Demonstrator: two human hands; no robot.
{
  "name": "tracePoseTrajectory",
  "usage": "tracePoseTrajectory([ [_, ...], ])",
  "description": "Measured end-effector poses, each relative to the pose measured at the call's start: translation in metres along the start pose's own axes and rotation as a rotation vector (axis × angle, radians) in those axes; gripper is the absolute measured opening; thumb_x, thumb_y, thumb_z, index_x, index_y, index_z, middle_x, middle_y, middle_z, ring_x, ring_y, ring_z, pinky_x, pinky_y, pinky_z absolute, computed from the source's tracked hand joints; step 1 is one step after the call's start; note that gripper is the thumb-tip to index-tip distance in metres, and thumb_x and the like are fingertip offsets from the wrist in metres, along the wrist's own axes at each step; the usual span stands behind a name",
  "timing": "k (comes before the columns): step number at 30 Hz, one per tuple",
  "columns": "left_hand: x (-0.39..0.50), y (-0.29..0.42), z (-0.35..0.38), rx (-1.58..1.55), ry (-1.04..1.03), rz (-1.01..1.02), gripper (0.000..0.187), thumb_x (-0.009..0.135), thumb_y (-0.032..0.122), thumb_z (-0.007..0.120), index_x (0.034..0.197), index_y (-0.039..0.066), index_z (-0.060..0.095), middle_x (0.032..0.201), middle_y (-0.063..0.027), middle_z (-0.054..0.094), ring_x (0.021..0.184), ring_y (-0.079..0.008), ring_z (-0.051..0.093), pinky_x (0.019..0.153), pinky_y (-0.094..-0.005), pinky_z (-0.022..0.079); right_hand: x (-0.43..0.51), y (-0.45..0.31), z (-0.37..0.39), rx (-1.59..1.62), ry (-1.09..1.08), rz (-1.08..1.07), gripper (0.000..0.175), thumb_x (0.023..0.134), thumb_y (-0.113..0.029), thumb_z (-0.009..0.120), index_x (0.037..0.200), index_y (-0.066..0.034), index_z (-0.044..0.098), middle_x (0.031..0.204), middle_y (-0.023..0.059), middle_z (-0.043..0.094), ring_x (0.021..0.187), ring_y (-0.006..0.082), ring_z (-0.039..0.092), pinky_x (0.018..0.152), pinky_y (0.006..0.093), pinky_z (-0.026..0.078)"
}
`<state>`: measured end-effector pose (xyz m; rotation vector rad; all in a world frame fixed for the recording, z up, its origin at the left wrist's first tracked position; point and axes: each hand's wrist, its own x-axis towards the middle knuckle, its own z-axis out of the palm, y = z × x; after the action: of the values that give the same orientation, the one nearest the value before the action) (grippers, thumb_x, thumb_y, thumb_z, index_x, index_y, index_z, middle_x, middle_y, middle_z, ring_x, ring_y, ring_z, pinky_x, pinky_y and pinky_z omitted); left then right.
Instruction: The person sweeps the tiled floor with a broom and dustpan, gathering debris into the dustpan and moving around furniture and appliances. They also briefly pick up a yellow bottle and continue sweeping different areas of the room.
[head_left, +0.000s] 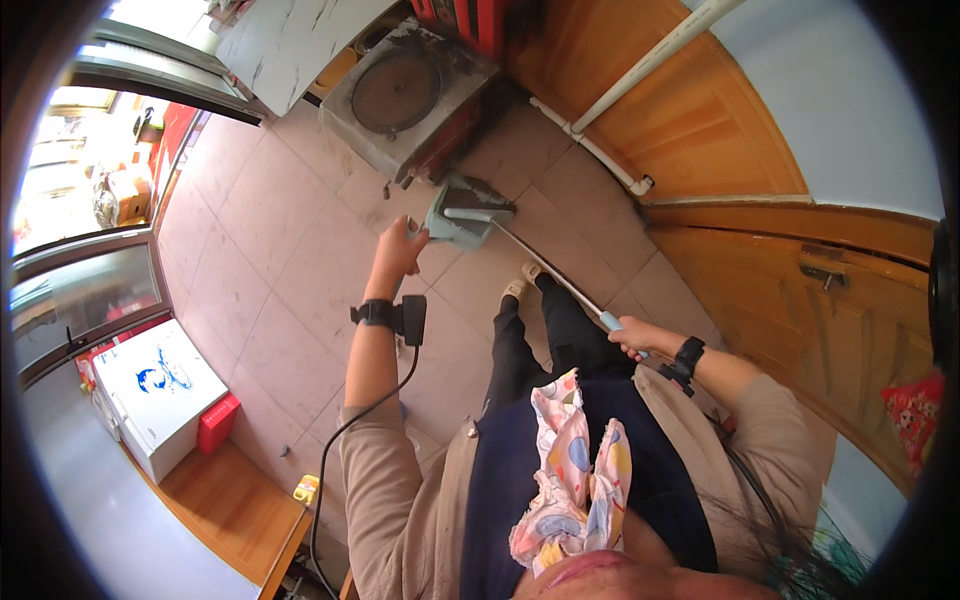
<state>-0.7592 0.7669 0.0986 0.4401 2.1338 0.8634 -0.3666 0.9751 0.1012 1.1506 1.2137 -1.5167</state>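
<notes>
My left hand (399, 249) grips the handle of a pale green long-handled dustpan (466, 234), whose pan has a toothed edge. The pan is close to the floor, below the front of an old sooty stove (450, 142). Dark bristles and a light broom head (469, 214) lie over the pan. From there a metal broom handle (551, 268) slants back to its pale blue grip, which my right hand (639, 336) is closed around. The bristles hide part of the pan, so I cannot tell what is in it.
The stove's round top plate (396, 91) faces up beside a marble-patterned panel (292, 45). White pipes (600, 154) run along the right wall near a wooden door (847, 300). A white box (161, 394) stands at lower left; tiled floor (300, 217) lies between.
</notes>
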Motion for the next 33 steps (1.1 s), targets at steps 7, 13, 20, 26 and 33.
tracePoseTrajectory([
  [7, -0.055, -0.008, 0.019, -0.059, 0.07, -0.064, 0.028, 0.078, 0.022, 0.061, 0.085, -0.001, 0.045, 0.056, -0.0119, 0.053, 0.036, -0.0203, 0.054, 0.036, -0.0299, 0.041, -0.048, 0.017, -0.067, 0.072, 0.146, -0.113, 0.017, 0.08, -0.017, 0.054, 0.079, -0.0054, 0.042, 0.055, 0.0006, 0.043, 0.039, 0.0079, 0.042, 0.032, 0.0243, 0.037],
  [13, -0.098, -0.011, 0.03, -0.062, 0.188, -0.103, 0.025, 0.079, 0.021, 0.061, 0.082, 0.0, 0.047, 0.057, -0.0098, 0.053, 0.036, -0.0183, 0.053, 0.036, -0.0288, 0.04, 0.011, -0.002, -0.112, 0.07, 0.219, -0.199, 0.017, 0.081, -0.016, 0.052, 0.081, -0.0035, 0.041, 0.056, 0.0023, 0.044, 0.039, 0.0103, 0.044, 0.033, 0.0264, 0.039],
  [20, -0.138, -0.03, 0.052, -0.112, 0.258, -0.182, 0.022, 0.08, 0.019, 0.06, 0.08, 0.001, 0.048, 0.056, -0.0051, 0.051, 0.035, -0.0127, 0.048, 0.033, -0.0267, 0.037, 0.074, 0.0, -0.09, -0.139, 0.094, 0.053, 0.016, 0.082, -0.013, 0.049, 0.079, 0.0018, 0.044, 0.053, 0.0074, 0.047, 0.039, 0.0136, 0.045, 0.034, 0.0293, 0.039],
  [26, -0.155, -0.065, 0.053, -0.232, 0.308, -0.219, 0.023, 0.079, 0.019, 0.062, 0.083, 0.001, 0.048, 0.057, -0.0079, 0.052, 0.036, -0.0155, 0.051, 0.033, -0.0276, 0.038, 0.039, 0.009, -0.103, -0.234, 0.22, -0.102, 0.021, 0.081, -0.014, 0.048, 0.094, -0.0013, 0.038, 0.055, 0.0063, 0.048, 0.039, 0.0133, 0.046, 0.033, 0.0303, 0.039],
  [33, -0.168, -0.098, 0.04, -0.226, 0.261, -0.2, 0.026, 0.077, 0.021, 0.063, 0.085, 0.001, 0.047, 0.056, -0.0097, 0.052, 0.036, -0.0172, 0.052, 0.035, -0.0294, 0.04, 0.071, 0.002, -0.072, -0.707, 0.481, -0.145, 0.028, 0.077, -0.011, 0.047, 0.099, 0.0053, 0.048, 0.074, 0.0218, 0.06, 0.057, 0.0302, 0.062, 0.049, 0.0395, 0.049],
])
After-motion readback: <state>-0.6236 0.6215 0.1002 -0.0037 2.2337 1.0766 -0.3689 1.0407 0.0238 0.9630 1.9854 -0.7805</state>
